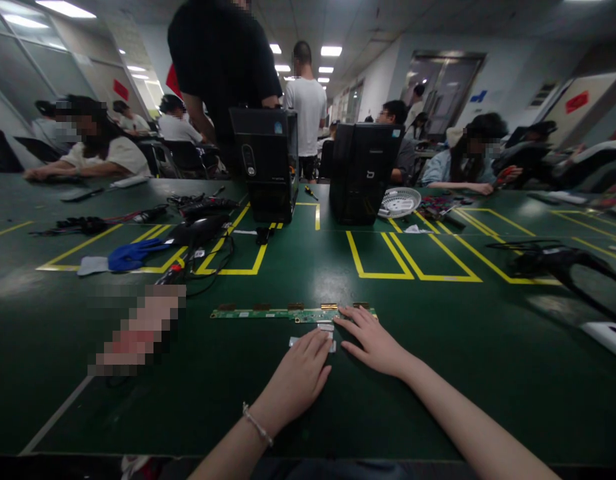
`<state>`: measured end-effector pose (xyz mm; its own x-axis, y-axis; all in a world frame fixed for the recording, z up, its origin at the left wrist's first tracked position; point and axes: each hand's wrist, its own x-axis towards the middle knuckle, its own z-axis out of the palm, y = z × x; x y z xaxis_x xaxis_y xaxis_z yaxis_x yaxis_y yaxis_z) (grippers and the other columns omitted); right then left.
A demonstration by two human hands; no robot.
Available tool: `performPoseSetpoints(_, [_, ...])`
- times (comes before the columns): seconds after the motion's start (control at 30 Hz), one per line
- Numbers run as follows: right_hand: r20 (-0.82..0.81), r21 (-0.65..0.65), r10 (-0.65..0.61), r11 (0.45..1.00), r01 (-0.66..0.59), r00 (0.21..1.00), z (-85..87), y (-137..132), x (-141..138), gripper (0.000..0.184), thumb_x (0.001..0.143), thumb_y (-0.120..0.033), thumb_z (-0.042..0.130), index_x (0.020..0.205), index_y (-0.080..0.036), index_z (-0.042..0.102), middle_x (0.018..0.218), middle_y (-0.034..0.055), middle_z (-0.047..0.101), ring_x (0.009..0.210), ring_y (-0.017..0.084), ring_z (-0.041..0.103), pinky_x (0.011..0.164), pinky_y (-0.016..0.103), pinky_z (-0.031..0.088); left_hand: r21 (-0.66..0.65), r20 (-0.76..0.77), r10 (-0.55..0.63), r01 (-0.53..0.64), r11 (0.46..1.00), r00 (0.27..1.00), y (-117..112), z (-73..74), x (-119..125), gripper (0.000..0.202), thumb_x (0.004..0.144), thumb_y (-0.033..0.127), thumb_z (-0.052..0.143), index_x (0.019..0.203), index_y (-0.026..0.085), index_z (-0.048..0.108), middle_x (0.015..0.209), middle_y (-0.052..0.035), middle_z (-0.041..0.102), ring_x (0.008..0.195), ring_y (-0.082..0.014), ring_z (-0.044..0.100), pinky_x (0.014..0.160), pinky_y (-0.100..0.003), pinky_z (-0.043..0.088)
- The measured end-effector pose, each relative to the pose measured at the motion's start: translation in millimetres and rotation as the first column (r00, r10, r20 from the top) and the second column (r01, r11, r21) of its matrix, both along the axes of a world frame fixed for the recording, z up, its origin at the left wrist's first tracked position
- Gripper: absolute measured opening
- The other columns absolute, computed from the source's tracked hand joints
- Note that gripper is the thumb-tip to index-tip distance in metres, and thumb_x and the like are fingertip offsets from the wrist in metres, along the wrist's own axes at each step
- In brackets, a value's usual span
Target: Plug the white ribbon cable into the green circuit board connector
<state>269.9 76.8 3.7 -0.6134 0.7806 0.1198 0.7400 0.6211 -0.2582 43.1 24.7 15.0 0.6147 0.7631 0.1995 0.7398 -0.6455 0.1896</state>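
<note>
A long narrow green circuit board strip (268,312) lies flat on the dark green table, just beyond both hands. My left hand (295,377) rests palm down with fingers together, its fingertips on a small pale flat piece (294,342) near the board. My right hand (371,341) lies flat with fingers stretched out, its fingertips touching the board's right end. A second small pale tab (326,327) sits between the two hands.
Two black computer towers (268,163) (363,170) stand upright across the table. Cables, a blue glove (133,255) and tools lie at the left, a white fan grille (399,202) behind. A black frame (563,263) lies at the right. Several people sit or stand around.
</note>
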Motion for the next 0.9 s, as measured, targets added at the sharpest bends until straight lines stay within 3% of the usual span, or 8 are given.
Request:
performPoseSetpoints(0.4, [0.016,0.007,0.0,1.0,0.0,1.0,3.1,-1,1,0.05,0.095,-0.043,0.042,0.142,-0.027,0.041,0.149,0.0081,0.037,0.138,0.025,0.03,0.114,0.051,0.022,-0.038,0.017,0.061,-0.06,0.997,0.998,-2,-8.9,4,0.048,0.095,0.037,0.045,0.137,0.012,0.045,0.141,-0.0151,0.049,0.131,-0.0274,0.044,0.107,-0.044,0.039])
performPoseSetpoints(0.9, [0.006,0.024,0.003,1.0,-0.003,1.0,-1.5,-1,1,0.051,0.095,-0.042,0.043,0.143,-0.028,0.039,0.149,0.0089,0.037,0.137,0.026,0.031,0.113,0.053,0.023,-0.028,0.023,0.075,-0.075,0.997,0.997,-6,-10.7,9,0.052,0.093,0.037,0.046,0.138,0.009,0.044,0.143,-0.0152,0.047,0.134,-0.0281,0.04,0.108,-0.044,0.037])
